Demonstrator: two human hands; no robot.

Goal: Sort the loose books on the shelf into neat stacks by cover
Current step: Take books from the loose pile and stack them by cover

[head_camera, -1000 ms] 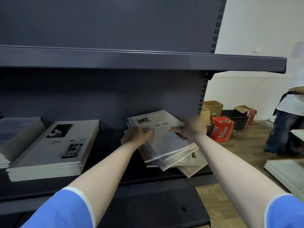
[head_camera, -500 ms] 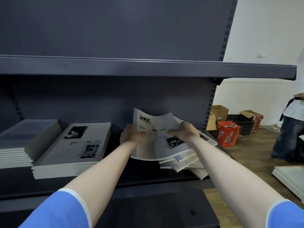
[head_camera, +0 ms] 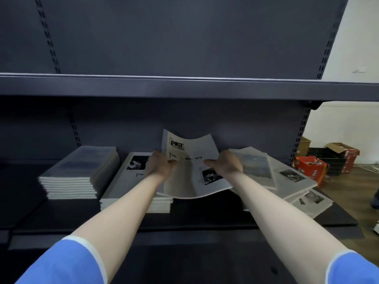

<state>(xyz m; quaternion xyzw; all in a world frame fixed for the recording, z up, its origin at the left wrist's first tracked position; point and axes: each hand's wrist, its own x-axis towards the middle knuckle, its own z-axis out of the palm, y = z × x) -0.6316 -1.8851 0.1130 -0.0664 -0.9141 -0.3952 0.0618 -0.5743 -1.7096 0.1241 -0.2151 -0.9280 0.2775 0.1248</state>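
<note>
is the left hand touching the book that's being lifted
Touching. The head view shows the left hand gripping the left edge of the lifted book.

The white book [head_camera: 190,173] is up off the loose pile [head_camera: 287,181] now, where a second ago it lay flat on top. Left hand [head_camera: 161,166] and right hand [head_camera: 224,165] carry it leftward, its left edge now overlapping the matching stack [head_camera: 131,181]. It sags between the grips, far edge tipped up against the back panel. A blue-toned cover [head_camera: 253,165] is now exposed on the pile.
</note>
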